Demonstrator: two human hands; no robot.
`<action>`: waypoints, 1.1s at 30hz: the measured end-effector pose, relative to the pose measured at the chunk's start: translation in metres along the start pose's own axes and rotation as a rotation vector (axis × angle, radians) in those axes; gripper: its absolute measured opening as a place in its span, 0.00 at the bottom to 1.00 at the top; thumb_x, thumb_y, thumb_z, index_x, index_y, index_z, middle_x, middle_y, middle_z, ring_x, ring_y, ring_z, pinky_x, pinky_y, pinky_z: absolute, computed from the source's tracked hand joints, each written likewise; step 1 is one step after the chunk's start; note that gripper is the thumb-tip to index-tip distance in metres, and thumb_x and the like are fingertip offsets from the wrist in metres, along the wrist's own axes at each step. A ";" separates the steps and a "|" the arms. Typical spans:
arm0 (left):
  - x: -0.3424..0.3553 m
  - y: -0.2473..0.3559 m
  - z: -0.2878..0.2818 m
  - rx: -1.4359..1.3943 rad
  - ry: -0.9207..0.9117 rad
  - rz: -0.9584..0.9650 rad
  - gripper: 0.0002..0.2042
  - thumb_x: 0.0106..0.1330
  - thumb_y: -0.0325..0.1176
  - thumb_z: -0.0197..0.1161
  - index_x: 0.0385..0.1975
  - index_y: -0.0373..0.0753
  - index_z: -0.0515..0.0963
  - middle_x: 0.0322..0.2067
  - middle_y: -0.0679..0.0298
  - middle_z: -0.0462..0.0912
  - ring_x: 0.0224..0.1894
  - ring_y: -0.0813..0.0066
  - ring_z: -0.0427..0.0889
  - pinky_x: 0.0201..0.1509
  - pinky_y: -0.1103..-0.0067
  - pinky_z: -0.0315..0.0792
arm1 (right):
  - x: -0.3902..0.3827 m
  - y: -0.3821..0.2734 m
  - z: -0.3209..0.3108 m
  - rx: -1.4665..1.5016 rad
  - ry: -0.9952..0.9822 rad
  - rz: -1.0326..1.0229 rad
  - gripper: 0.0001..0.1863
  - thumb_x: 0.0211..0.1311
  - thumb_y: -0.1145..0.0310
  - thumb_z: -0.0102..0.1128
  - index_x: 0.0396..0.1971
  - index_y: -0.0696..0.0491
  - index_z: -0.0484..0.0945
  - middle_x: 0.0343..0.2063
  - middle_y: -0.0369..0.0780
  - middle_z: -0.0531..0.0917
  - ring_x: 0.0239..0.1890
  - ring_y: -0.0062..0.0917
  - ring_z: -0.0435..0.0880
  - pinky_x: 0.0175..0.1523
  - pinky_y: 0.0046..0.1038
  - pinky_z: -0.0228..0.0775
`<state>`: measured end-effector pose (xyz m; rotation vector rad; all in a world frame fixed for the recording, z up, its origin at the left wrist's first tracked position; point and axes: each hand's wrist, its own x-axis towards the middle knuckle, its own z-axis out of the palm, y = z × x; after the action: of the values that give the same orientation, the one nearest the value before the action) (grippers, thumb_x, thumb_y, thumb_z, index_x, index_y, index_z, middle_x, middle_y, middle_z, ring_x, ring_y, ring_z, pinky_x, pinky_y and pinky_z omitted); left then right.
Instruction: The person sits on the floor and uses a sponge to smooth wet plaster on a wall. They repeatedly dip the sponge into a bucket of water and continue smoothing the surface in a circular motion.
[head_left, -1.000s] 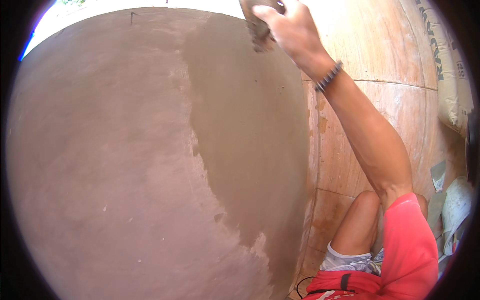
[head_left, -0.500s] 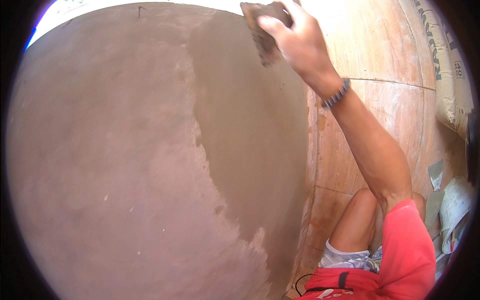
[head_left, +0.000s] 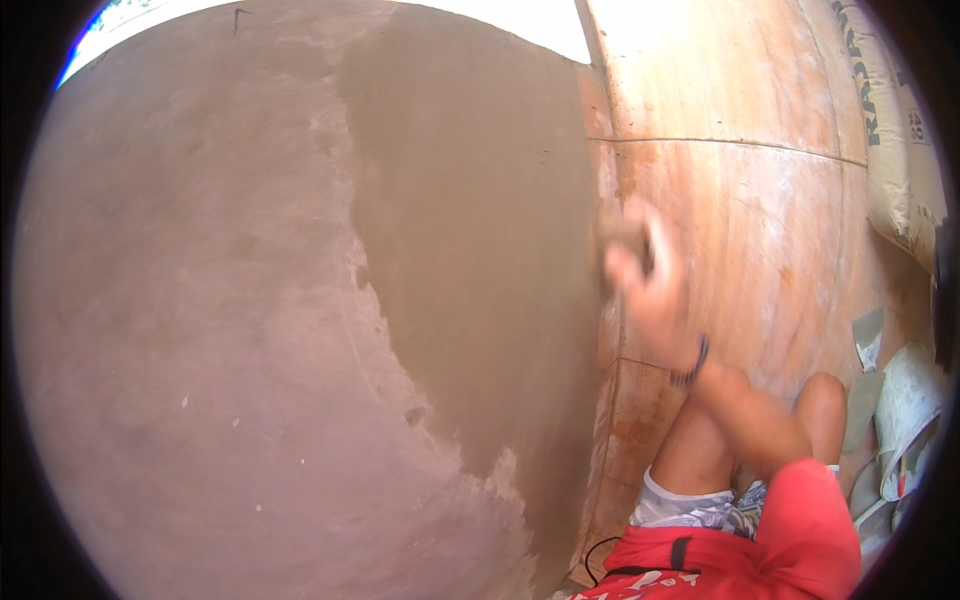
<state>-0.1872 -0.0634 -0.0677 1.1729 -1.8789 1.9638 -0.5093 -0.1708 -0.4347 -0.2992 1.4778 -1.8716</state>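
Right hand [head_left: 655, 298] (blurred) | holds one brown tool [head_left: 627, 238] | one wristband [head_left: 696, 364]

The plastered surface [head_left: 200, 300] before you is of pinkish brown, clouded with paler and darker shades, and it has a few small whitish spots. Its broad patch [head_left: 470, 250] is a darker olive brown, rather even, with a ragged edge toward the pinkish part. The blurred tool [head_left: 624, 236] in your right hand [head_left: 655, 300] looks brown. Your bracelet [head_left: 697, 360] is dark. The tiles [head_left: 730, 250] are pale orange and cream, streaked, with dark joint lines. Your shirt [head_left: 810, 530] is red with a whitish print; your shorts [head_left: 685, 502] are white with grey patterning. The sacks [head_left: 900, 180] are beige with dark lettering.
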 end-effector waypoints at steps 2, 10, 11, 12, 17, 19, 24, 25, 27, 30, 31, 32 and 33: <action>0.003 0.004 0.002 -0.021 -0.005 -0.013 0.30 0.78 0.46 0.41 0.69 0.26 0.55 0.67 0.37 0.57 0.68 0.38 0.58 0.69 0.46 0.51 | 0.079 -0.004 -0.006 0.051 -0.004 0.007 0.27 0.63 0.64 0.59 0.59 0.62 0.72 0.52 0.49 0.82 0.54 0.36 0.80 0.59 0.36 0.72; -0.002 0.003 0.003 -0.032 0.000 -0.021 0.31 0.78 0.47 0.41 0.69 0.25 0.56 0.68 0.36 0.56 0.69 0.38 0.55 0.70 0.46 0.50 | 0.071 0.028 0.048 -0.112 0.001 -0.110 0.31 0.62 0.62 0.61 0.60 0.65 0.68 0.54 0.55 0.79 0.58 0.45 0.78 0.64 0.39 0.68; -0.001 0.007 0.002 -0.035 0.007 -0.022 0.31 0.78 0.47 0.41 0.69 0.25 0.56 0.68 0.36 0.55 0.70 0.37 0.55 0.70 0.46 0.50 | 0.027 0.031 0.042 -0.093 -0.079 -0.073 0.30 0.61 0.64 0.62 0.60 0.64 0.69 0.54 0.54 0.79 0.58 0.44 0.78 0.64 0.39 0.68; 0.000 0.007 -0.001 -0.031 0.014 -0.022 0.31 0.78 0.47 0.41 0.69 0.25 0.56 0.68 0.36 0.55 0.70 0.37 0.54 0.71 0.46 0.49 | -0.017 0.035 0.038 -0.072 -0.165 -0.035 0.29 0.61 0.66 0.62 0.59 0.63 0.69 0.53 0.53 0.79 0.58 0.44 0.78 0.64 0.39 0.68; -0.011 -0.004 0.002 0.027 -0.020 -0.009 0.31 0.78 0.47 0.42 0.69 0.24 0.55 0.69 0.36 0.54 0.71 0.37 0.54 0.72 0.47 0.48 | -0.048 0.028 0.008 0.012 -0.131 0.006 0.27 0.60 0.68 0.63 0.58 0.62 0.71 0.51 0.52 0.80 0.57 0.42 0.79 0.62 0.37 0.69; -0.011 -0.003 0.002 0.013 -0.021 -0.022 0.31 0.78 0.46 0.42 0.69 0.24 0.55 0.69 0.36 0.54 0.71 0.38 0.54 0.72 0.48 0.48 | 0.025 -0.005 0.013 0.099 -0.001 -0.092 0.26 0.61 0.67 0.62 0.58 0.62 0.71 0.51 0.52 0.81 0.57 0.43 0.79 0.61 0.38 0.69; 0.003 0.008 0.000 -0.054 -0.035 -0.045 0.32 0.78 0.46 0.43 0.69 0.23 0.54 0.69 0.35 0.53 0.70 0.38 0.55 0.72 0.50 0.48 | 0.043 -0.020 0.050 -0.042 -0.124 -0.201 0.28 0.61 0.65 0.61 0.58 0.64 0.69 0.53 0.56 0.78 0.55 0.48 0.77 0.62 0.41 0.68; 0.004 0.007 -0.001 -0.059 -0.036 -0.036 0.31 0.78 0.45 0.43 0.69 0.23 0.54 0.69 0.36 0.53 0.70 0.38 0.55 0.72 0.50 0.49 | -0.004 -0.006 0.062 -0.007 -0.109 -0.167 0.29 0.61 0.66 0.62 0.59 0.64 0.68 0.52 0.57 0.77 0.54 0.49 0.77 0.60 0.41 0.69; 0.000 0.001 -0.004 -0.067 -0.025 -0.031 0.31 0.78 0.45 0.43 0.69 0.23 0.54 0.69 0.36 0.54 0.70 0.39 0.55 0.72 0.50 0.49 | -0.109 0.004 0.054 -0.039 -0.241 -0.128 0.29 0.60 0.69 0.63 0.61 0.61 0.67 0.47 0.54 0.76 0.52 0.50 0.76 0.57 0.40 0.70; -0.009 -0.013 0.006 -0.032 0.008 0.003 0.32 0.78 0.47 0.43 0.69 0.24 0.55 0.69 0.36 0.54 0.70 0.39 0.55 0.72 0.49 0.49 | -0.206 0.031 0.001 -0.162 -0.632 0.022 0.31 0.58 0.67 0.65 0.61 0.58 0.68 0.45 0.52 0.76 0.50 0.49 0.76 0.56 0.40 0.71; -0.008 -0.011 0.009 -0.028 0.017 0.000 0.32 0.78 0.49 0.42 0.69 0.24 0.56 0.69 0.36 0.54 0.70 0.39 0.55 0.72 0.49 0.49 | -0.209 0.044 -0.014 -0.188 -0.574 0.007 0.29 0.59 0.68 0.65 0.60 0.57 0.70 0.45 0.51 0.77 0.49 0.47 0.77 0.55 0.39 0.71; -0.008 -0.009 0.009 -0.017 0.027 -0.007 0.33 0.78 0.51 0.41 0.68 0.24 0.57 0.69 0.36 0.54 0.70 0.39 0.55 0.71 0.49 0.49 | -0.200 0.046 -0.021 -0.211 -0.522 -0.014 0.28 0.59 0.69 0.64 0.60 0.57 0.71 0.44 0.50 0.79 0.49 0.45 0.79 0.55 0.39 0.72; -0.006 -0.003 0.008 -0.020 0.029 -0.018 0.34 0.78 0.53 0.41 0.68 0.25 0.58 0.69 0.37 0.54 0.71 0.39 0.54 0.71 0.48 0.49 | -0.182 0.052 -0.022 -0.156 -0.360 0.081 0.26 0.60 0.70 0.63 0.58 0.58 0.71 0.44 0.49 0.81 0.48 0.43 0.80 0.55 0.38 0.73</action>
<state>-0.1783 -0.0675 -0.0705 1.1456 -1.8632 1.9380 -0.3720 -0.0395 -0.4444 -0.6074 1.3649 -1.5447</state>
